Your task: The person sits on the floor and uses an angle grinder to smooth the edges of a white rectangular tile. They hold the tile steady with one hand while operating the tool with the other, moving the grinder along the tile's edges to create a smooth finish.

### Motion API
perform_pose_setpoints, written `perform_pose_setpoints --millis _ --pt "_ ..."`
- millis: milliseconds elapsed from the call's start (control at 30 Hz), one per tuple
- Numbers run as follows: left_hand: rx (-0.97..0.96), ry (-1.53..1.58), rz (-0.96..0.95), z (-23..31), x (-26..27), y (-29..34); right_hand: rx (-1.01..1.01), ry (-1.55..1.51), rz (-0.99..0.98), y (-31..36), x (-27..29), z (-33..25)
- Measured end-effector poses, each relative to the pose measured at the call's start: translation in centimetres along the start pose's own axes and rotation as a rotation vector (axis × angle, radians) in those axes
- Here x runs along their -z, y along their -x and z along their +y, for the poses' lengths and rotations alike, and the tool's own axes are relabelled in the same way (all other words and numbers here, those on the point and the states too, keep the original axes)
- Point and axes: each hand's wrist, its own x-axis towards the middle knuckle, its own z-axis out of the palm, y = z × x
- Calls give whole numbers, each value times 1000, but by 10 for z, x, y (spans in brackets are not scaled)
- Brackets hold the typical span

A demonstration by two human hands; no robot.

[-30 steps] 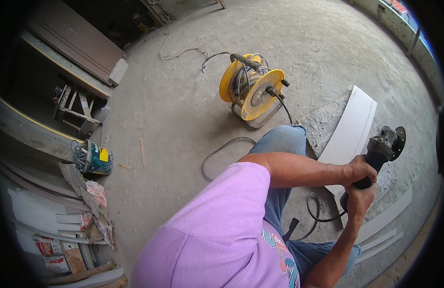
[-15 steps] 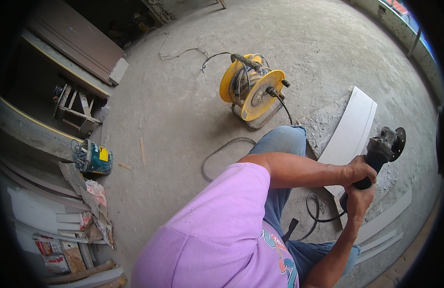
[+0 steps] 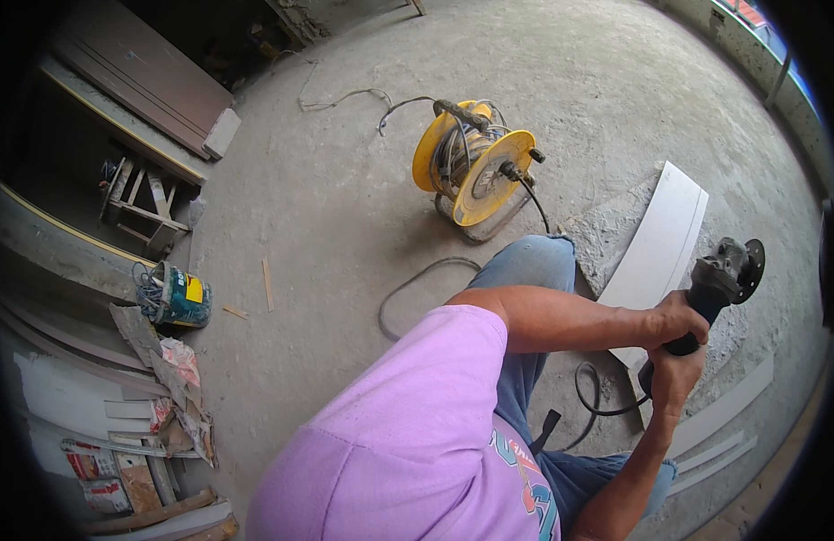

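An angle grinder (image 3: 713, 284) with a black body and a grey metal head is held at the right. My left hand (image 3: 677, 320) wraps round its body, just behind the head. Lower down, my right hand (image 3: 677, 371) grips the rear part near the cord. The dark disc (image 3: 753, 270) has holes in it and points away to the right, apart from the board. Beneath and beside the tool lies a long white board (image 3: 656, 239) with a line along it, resting on a rough grey slab (image 3: 606, 236). My fingers partly hide the handle.
A yellow cable reel (image 3: 476, 167) stands beyond my left knee, its cord (image 3: 394, 288) looping on the floor. White strips (image 3: 719, 410) lie at the lower right. A teal bucket (image 3: 184, 298), scrap boards (image 3: 137, 469) and a small wooden stand (image 3: 146, 203) are at the left.
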Motion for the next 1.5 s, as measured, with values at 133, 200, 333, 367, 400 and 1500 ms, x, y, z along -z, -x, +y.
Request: perform_pose_setpoints --millis 133,200,333,367,400,1500 --pt "-2 6 -7 1 0 0 7 -22 4 0 -1 1" --pt "1 13 -5 0 1 -1 2 -17 6 0 -1 0" --pt "-5 15 -3 -2 0 -3 -3 -2 15 0 -2 0" --pt "-11 -1 7 -2 0 -3 -9 0 24 -1 -2 1" --pt "-8 9 -2 -2 1 -3 -2 -7 16 -1 -2 1" --pt "-10 28 -46 -11 4 -16 17 -88 -8 0 -4 -3"
